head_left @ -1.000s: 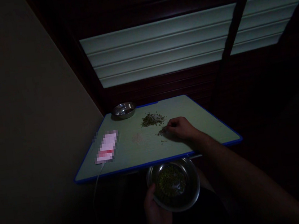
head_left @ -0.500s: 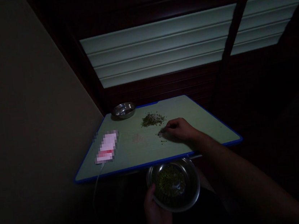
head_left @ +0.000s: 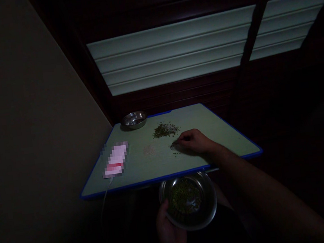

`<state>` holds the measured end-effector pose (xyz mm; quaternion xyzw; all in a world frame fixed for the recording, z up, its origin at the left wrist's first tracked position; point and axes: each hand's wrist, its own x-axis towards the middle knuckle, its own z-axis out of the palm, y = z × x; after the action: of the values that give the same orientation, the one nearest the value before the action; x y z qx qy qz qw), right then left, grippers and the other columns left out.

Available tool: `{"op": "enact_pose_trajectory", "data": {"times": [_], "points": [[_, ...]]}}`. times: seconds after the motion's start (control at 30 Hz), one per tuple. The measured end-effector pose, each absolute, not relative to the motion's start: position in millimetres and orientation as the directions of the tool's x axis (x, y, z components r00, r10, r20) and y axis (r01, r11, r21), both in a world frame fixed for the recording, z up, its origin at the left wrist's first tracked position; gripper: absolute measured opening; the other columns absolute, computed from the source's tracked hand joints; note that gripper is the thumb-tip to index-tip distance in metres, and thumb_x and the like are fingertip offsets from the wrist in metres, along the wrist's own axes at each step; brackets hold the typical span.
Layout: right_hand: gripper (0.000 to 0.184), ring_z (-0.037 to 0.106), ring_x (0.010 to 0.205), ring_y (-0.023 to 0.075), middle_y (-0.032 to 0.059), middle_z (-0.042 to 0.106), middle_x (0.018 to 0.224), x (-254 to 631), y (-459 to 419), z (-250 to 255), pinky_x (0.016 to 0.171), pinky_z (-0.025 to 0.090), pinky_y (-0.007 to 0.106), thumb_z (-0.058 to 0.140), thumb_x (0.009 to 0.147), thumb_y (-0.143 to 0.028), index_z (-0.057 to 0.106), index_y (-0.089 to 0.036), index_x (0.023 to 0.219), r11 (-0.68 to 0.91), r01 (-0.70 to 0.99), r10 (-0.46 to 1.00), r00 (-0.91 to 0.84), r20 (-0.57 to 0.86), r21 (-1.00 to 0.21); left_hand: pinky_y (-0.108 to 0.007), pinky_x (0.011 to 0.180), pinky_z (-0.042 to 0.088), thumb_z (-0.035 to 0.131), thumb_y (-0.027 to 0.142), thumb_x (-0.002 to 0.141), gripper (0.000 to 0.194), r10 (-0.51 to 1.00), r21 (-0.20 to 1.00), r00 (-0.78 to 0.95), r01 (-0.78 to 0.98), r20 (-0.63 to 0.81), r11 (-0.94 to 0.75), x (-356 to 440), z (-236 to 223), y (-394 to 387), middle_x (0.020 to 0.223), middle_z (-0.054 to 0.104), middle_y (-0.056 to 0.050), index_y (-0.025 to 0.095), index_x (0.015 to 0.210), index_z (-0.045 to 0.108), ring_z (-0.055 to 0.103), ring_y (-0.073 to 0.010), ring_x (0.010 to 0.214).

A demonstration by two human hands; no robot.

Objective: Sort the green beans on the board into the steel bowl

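We hold the bowl (head_left: 188, 201) in our left hand (head_left: 169, 233), fingers wrapped over its near-left rim, just below the counter's (head_left: 144, 171) blue front edge; green beans (head_left: 185, 199) lie inside it. Our right hand (head_left: 195, 141) rests on the counter above and beyond the bowl, fingers curled down with the tips gathered at a few loose beans (head_left: 174, 147) on the green top; whether they pinch any of them we cannot tell in this dim light. Just beyond those fingertips sits a heap (head_left: 165, 129) of beans and pale bits. Left of the right hand, a faint pinkish patch (head_left: 149, 150) lies on the counter, and farther left a blurred flat object (head_left: 116, 159) with a white cable (head_left: 105, 199) running off the front edge. At the far left corner, well apart from both hands, stands a small metal dish (head_left: 134, 120).
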<state>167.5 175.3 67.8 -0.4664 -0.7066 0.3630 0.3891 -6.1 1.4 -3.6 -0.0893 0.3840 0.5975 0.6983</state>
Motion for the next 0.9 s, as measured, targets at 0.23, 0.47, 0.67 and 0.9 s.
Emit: {"op": "enact_pose_trajectory", "data": {"times": [0.23,0.47,0.67,0.9], "points": [[0.028,0.057,0.061,0.0130,0.0057,0.069,0.069,166.2,172.9,66.4,0.057,0.044,0.025,0.070,0.071,-0.039,0.074,-0.012,0.076,0.235,0.316,0.945,-0.294,0.141,-0.919,-0.045,0.095,0.050,0.054,0.023,0.084,0.025,0.797,0.356,-0.015,-0.900,-0.604,0.252,-6.4,-7.0,1.5,0.082,0.078,-0.007,0.019,0.095,0.076,0.072,-0.0237,0.082],[0.023,0.051,0.057,0.0118,0.0040,0.065,0.062,167.8,178.7,64.6,0.053,0.039,0.025,0.066,0.073,-0.033,0.073,-0.011,0.072,0.270,0.475,0.962,-0.173,0.211,-0.838,-0.044,0.094,0.050,0.055,0.021,0.083,0.029,0.793,0.364,-0.023,-0.896,-0.609,0.254,-6.7,-6.8,1.7,0.083,0.079,-0.007,0.020,0.104,0.074,0.072,-0.0238,0.082],[0.017,0.050,0.055,0.0125,0.0022,0.061,0.057,170.8,182.7,65.0,0.051,0.036,0.025,0.063,0.069,-0.027,0.069,-0.013,0.064,0.214,0.541,0.972,-0.039,0.230,-0.814,-0.047,0.095,0.049,0.054,0.022,0.083,0.032,0.778,0.364,-0.022,-0.892,-0.628,0.269,-6.3,-5.4,2.4,0.081,0.078,-0.007,0.019,0.110,0.072,0.073,-0.0255,0.085],[0.018,0.055,0.061,0.0148,0.0039,0.066,0.063,168.5,179.0,69.9,0.059,0.041,0.027,0.061,0.072,-0.027,0.072,-0.013,0.069,0.282,0.532,0.958,-0.110,0.265,-0.798,-0.045,0.095,0.050,0.054,0.022,0.084,0.028,0.780,0.362,-0.024,-0.894,-0.626,0.263,-5.1,-3.1,2.5,0.080,0.078,-0.007,0.019,0.103,0.074,0.073,-0.0233,0.082]]}}
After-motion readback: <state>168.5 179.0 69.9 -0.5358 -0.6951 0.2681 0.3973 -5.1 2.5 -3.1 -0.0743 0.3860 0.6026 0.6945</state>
